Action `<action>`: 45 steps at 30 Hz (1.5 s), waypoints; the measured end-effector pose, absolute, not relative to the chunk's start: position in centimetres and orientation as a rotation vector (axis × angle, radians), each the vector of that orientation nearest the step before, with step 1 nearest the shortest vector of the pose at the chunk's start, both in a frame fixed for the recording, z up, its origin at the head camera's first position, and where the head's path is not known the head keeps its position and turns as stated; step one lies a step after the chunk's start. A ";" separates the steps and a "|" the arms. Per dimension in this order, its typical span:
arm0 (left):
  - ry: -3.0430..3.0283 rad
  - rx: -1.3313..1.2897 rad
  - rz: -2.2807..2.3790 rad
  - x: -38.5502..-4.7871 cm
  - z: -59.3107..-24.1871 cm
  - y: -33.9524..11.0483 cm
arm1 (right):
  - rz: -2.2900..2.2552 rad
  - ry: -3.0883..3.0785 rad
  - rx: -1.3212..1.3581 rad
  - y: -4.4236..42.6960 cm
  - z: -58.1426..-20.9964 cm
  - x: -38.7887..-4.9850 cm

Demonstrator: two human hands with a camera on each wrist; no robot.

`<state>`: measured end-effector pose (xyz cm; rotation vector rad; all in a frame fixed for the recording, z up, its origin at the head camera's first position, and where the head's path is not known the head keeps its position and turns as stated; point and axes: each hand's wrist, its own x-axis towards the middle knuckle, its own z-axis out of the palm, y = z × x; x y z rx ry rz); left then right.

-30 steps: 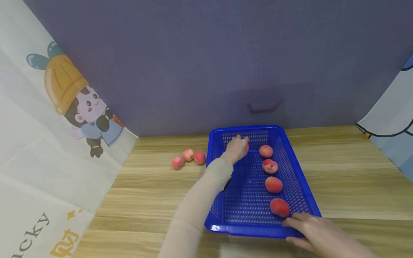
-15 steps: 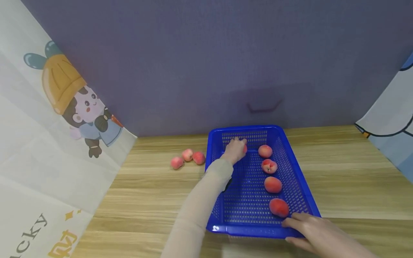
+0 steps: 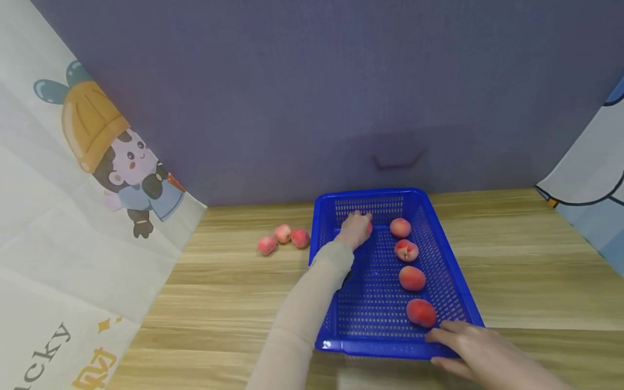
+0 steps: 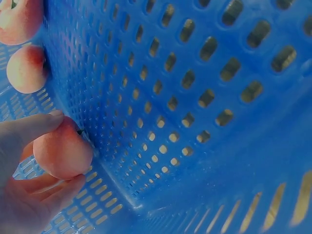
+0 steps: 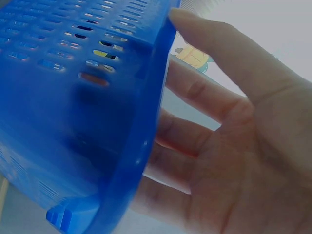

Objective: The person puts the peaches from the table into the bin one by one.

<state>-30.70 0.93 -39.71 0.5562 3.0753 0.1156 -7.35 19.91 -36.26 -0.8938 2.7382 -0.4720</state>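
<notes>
Inside the blue plastic basket (image 3: 375,325), near its far wall, my left hand (image 3: 353,232) holds a peach (image 3: 369,228). The left wrist view shows the thumb on one side of that peach (image 4: 63,152) and fingers on the other, low beside the slotted wall. A column of peaches runs down the basket's right side, the nearest peach (image 3: 421,312) close to the front right corner. There my right hand (image 3: 473,346) grips the rim. In the right wrist view, the thumb lies on top of the rim (image 5: 146,122) and the fingers reach behind it.
Left of the basket, 3 loose peaches (image 3: 284,234) lie together on the wooden tabletop (image 3: 219,303). A dark grey panel (image 3: 312,103) stands behind the table. A white sheet with a cartoon figure (image 3: 136,157) borders the left side.
My left hand has drawn slightly left and down inside the basket with the peach. The right hand stays on the rim, and the loose peaches have not moved on the table.
</notes>
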 end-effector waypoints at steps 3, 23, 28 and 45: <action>3.077 0.562 0.090 -30.5 -39.8 0.9 | -0.474 2.719 -0.873 19.9 -36.2 -7.4; 3.076 0.520 0.153 -30.6 -39.9 0.7 | -0.462 2.754 -0.908 19.8 -36.1 -7.2; 3.074 0.506 0.174 -30.7 -39.7 0.7 | -0.470 2.750 -0.900 19.8 -36.0 -7.1; 3.001 0.500 0.433 -30.0 -33.9 0.5 | -0.473 2.737 -0.877 19.8 -35.9 -7.1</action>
